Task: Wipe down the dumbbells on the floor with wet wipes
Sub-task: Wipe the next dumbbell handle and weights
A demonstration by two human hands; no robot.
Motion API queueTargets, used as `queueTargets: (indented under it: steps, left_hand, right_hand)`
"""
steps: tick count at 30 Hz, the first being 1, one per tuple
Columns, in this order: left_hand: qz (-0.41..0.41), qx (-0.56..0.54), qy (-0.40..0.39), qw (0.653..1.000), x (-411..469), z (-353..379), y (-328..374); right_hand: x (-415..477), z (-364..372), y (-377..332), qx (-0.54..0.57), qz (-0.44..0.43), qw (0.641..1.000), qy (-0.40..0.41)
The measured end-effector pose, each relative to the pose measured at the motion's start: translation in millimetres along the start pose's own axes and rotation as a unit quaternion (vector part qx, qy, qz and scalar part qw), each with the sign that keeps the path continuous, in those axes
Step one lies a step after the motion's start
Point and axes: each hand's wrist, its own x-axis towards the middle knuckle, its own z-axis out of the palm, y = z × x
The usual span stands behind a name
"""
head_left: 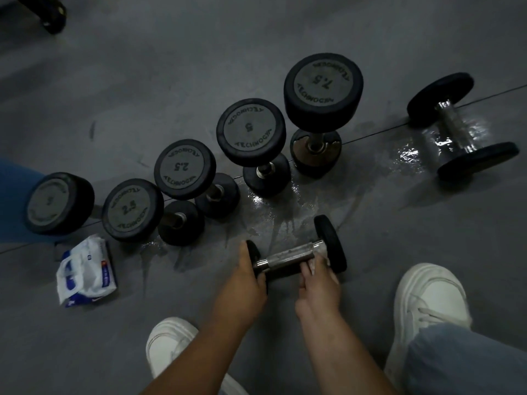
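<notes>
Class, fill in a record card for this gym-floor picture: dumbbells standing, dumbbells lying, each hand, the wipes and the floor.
Standing: five dumbbells in a row, marked 2.5, 2.5, 5, 7.5; leftmost unreadable
Lying: small dumbbell near the hands; larger dumbbell far right
Left hand: grips the small dumbbell's left end
Right hand: holds a wet wipe against its handle
Wipes pack: on floor, left
Floor: wet patches

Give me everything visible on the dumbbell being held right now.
The small dumbbell lies sideways, seemingly on the wet-streaked grey floor before the white shoes. Two black rubber-looking round heads flank a shiny knurled metal handle. The left hand grips its left head; the right hand holds a white wipe against the handle beside the right head.
</notes>
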Motion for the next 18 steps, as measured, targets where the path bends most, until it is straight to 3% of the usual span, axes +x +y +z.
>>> queueTargets:
  steps: [2,5,9,18]
  left_hand:
    - [0.006,-0.002,-0.031,1.0,-3.6,10.6,-6.8]
    - [0.008,-0.014,-0.022,1.0,5.6,12.2,-9.6]
    - [0.004,-0.036,-0.021,0.999,5.2,11.5,-4.5]
    - [-0.007,-0.02,-0.02,1.0,9.2,8.1,-4.8]
  right_hand:
    - [2.0,5.8,-4.2,-0.001,0.022,1.0,-0.009]
    - [7.8,19.5,-10.8,0.02,0.036,0.998,-0.037]
    - [5.0,9.4,-4.3,0.024,0.029,0.999,-0.005]
    - [10.4,9.4,-6.0,0.031,0.043,0.998,-0.029]
